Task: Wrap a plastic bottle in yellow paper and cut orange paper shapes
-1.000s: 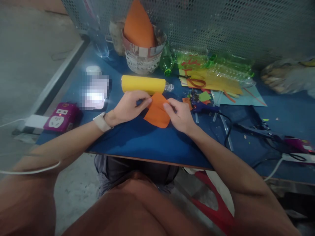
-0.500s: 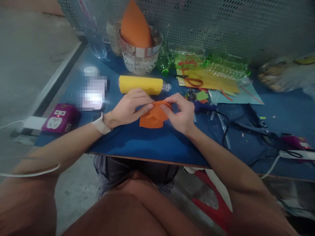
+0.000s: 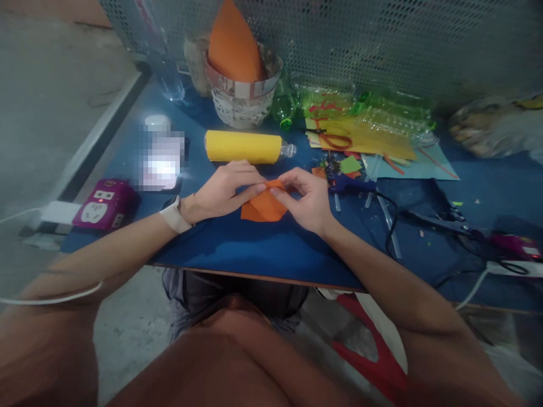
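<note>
A piece of orange paper (image 3: 263,208) is held between both hands above the blue table, its upper part bent over and its lower edge hanging toward me. My left hand (image 3: 231,189) pinches its upper left edge between thumb and fingers. From the other side, my right hand (image 3: 307,200) grips the upper right part, thumb on the near face. Just beyond the hands lies a plastic bottle wrapped in yellow paper (image 3: 242,147), its clear neck pointing right. The fingers partly hide the fold.
Behind stands a woven basket (image 3: 244,107) holding an orange paper cone (image 3: 235,45). Green plastic bottles (image 3: 394,116), coloured paper sheets (image 3: 432,163) and scissors (image 3: 335,140) lie at the back right. A blue glue gun (image 3: 352,185) with its cord is right; a purple power socket (image 3: 102,204) is left.
The orange paper's upper part has been folded down flatter, and the earlier curled loop at its right is gone. My right hand has shifted slightly left and down.
</note>
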The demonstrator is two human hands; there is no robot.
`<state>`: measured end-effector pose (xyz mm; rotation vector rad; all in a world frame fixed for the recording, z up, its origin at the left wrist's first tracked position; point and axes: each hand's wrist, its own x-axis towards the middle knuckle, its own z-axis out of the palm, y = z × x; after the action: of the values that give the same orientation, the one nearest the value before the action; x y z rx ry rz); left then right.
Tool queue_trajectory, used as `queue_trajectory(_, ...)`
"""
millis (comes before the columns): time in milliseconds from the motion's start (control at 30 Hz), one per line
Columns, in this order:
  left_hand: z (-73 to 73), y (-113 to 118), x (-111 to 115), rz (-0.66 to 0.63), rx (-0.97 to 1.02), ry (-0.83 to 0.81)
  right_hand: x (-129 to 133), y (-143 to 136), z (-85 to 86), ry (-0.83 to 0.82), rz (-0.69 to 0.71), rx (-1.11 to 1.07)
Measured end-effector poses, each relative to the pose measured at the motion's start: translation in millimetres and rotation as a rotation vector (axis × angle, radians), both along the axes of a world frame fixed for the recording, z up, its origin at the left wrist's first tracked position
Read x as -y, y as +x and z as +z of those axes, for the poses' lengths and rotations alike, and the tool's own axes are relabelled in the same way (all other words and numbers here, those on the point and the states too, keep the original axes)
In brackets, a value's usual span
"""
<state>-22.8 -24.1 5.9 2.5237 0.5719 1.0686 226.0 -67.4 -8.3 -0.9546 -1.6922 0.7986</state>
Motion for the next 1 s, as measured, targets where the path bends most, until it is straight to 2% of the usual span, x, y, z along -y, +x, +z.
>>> queue_trajectory(300, 6.3, -1.3, 4.3, 0.018, -0.005, -0.079, -1.7, 1.0, 0.0, -0.033, 0.024, -0.026)
queue_trajectory(600, 2.3, -1.9, 2.5, -0.001, -0.136, -0.086, -2.3, 4.3, -1.0, -0.031, 0.085, -0.038)
queue_trajectory(1000, -0.5, -2.4, 1.2, 0.015, -0.14, -0.098, 3.3, 1.4, 8.2, -0.102, 0.058, 0.016)
